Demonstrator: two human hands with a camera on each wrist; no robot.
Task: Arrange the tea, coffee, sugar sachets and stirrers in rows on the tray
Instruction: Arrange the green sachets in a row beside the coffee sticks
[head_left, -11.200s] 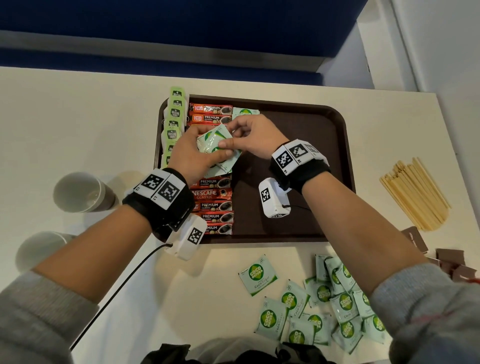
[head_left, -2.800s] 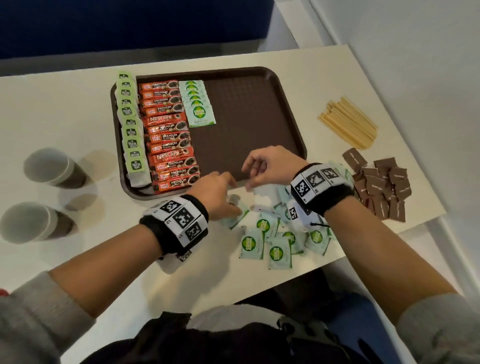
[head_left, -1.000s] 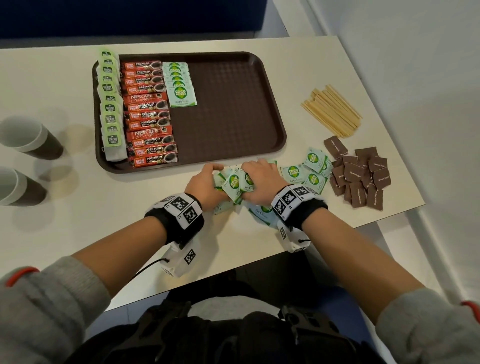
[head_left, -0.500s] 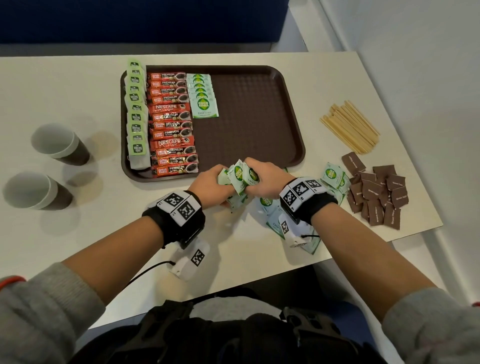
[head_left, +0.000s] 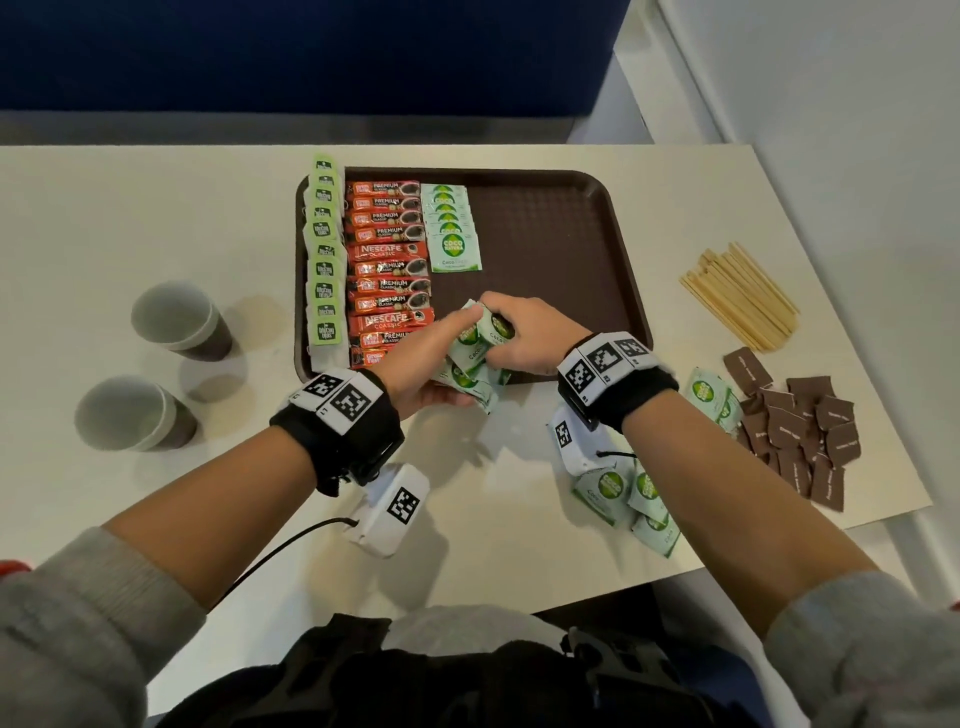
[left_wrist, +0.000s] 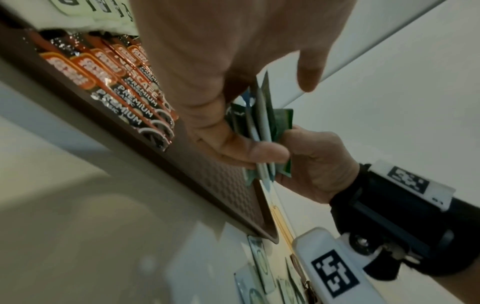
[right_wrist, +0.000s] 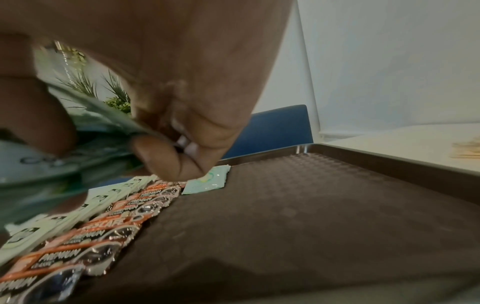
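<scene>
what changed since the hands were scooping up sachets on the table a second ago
Both hands, left hand and right hand, have carried the bunch of pale green sugar sachets from the white table forward over the near edge of the brown plastic tray, gripping it together. The short sugar row, red coffee sticks, wooden stirrers and brown sachets lie unchanged.

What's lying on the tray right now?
On the tray: a row of tea bags, a row of coffee sticks, and a short row of green sugar sachets. Both hands cover part of its near edge; what lies beneath them is hidden.
</scene>
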